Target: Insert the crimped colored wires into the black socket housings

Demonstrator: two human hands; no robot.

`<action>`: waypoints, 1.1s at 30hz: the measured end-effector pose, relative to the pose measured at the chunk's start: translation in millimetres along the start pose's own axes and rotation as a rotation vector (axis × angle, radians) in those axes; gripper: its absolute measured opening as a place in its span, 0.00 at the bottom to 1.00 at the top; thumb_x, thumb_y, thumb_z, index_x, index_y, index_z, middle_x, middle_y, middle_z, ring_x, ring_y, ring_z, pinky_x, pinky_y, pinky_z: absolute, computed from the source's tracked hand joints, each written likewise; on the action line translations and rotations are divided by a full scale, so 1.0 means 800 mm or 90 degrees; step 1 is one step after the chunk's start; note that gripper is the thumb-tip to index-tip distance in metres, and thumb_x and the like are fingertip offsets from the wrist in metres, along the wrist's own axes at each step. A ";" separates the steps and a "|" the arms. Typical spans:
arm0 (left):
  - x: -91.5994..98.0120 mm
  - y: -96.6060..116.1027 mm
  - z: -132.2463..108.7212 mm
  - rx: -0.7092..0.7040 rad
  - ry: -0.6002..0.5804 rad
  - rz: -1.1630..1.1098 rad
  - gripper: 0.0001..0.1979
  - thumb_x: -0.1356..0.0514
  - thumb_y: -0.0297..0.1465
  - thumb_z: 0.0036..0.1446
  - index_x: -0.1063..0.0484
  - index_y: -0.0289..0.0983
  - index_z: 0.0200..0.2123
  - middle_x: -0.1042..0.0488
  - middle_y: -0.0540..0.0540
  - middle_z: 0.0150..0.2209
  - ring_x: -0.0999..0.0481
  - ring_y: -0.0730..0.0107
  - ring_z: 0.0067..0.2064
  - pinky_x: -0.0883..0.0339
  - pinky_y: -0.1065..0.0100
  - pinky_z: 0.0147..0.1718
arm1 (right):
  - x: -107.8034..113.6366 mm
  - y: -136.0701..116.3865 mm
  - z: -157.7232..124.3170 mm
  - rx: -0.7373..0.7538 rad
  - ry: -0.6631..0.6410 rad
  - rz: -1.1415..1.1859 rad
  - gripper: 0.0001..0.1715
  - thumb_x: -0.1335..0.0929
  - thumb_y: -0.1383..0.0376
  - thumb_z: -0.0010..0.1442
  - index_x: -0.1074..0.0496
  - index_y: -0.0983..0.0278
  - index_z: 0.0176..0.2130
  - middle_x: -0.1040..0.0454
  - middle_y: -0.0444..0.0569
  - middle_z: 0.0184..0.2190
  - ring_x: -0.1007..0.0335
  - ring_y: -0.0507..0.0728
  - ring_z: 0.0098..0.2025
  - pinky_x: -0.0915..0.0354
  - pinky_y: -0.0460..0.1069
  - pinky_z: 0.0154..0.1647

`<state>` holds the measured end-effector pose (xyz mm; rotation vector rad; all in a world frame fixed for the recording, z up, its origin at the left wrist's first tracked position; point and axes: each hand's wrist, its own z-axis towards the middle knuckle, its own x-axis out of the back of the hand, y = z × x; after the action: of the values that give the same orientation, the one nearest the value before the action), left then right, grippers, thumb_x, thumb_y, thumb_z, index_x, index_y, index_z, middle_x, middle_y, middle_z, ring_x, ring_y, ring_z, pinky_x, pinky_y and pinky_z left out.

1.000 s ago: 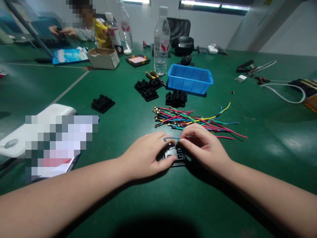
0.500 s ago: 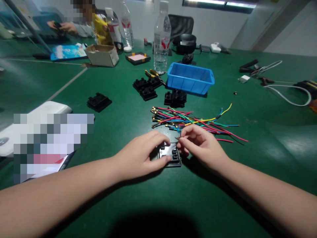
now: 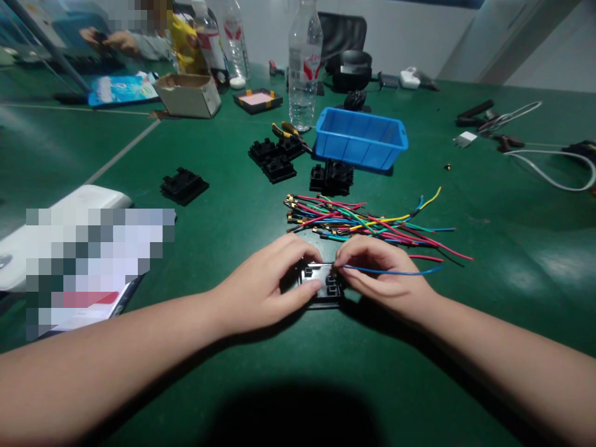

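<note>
A black plastic connector block [image 3: 322, 287] lies flat on the green table near me. My left hand [image 3: 267, 285] grips its left side, fingers curled over the top edge and thumb on the front. My right hand [image 3: 379, 276] pinches the end of a blue wire [image 3: 395, 272] right at the block's sockets; the wire trails out to the right across my fingers. Just beyond my hands lies a bundle of coloured wires [image 3: 358, 222] with metal terminals at their left ends.
Several more black blocks [image 3: 278, 158] and a blue bin [image 3: 359, 138] sit further back, with yellow-handled pliers [image 3: 287, 131], water bottles [image 3: 300, 68] and a cardboard box [image 3: 187, 94]. A white device [image 3: 79, 202] lies at left. Another person's hands [image 3: 114, 42] work at far left. A white cable [image 3: 549, 171] curls at right.
My right hand has picked a blue wire and brought its end down to the block, the wire now trailing right. My left hand kept holding the block.
</note>
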<state>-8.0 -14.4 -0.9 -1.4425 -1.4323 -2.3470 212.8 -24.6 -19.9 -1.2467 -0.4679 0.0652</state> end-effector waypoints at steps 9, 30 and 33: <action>-0.005 0.000 -0.003 -0.060 0.039 -0.006 0.09 0.44 0.29 0.63 0.30 0.36 0.45 0.27 0.44 0.44 0.29 0.68 0.47 0.34 0.67 0.47 | 0.001 -0.004 0.000 0.151 -0.028 -0.065 0.06 0.31 0.72 0.58 0.27 0.62 0.35 0.27 0.46 0.31 0.31 0.52 0.33 0.34 0.48 0.34; -0.002 0.005 -0.007 -0.115 0.079 0.017 0.03 0.43 0.24 0.58 0.30 0.34 0.35 0.30 0.47 0.38 0.31 0.72 0.42 0.36 0.71 0.44 | 0.008 -0.010 -0.004 -0.025 -0.102 0.148 0.05 0.34 0.66 0.63 0.27 0.63 0.37 0.26 0.44 0.29 0.32 0.49 0.28 0.35 0.44 0.29; -0.001 0.006 -0.006 -0.098 0.092 0.026 0.03 0.44 0.23 0.56 0.32 0.35 0.32 0.31 0.47 0.36 0.32 0.71 0.41 0.36 0.69 0.42 | 0.013 -0.006 -0.004 -0.092 -0.124 0.248 0.12 0.33 0.58 0.63 0.25 0.63 0.34 0.29 0.43 0.24 0.36 0.49 0.24 0.39 0.43 0.25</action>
<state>-8.6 -21.3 1.0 -1.2881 -1.2000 -2.5261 222.6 -26.1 -13.2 -1.4687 -0.3973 0.4939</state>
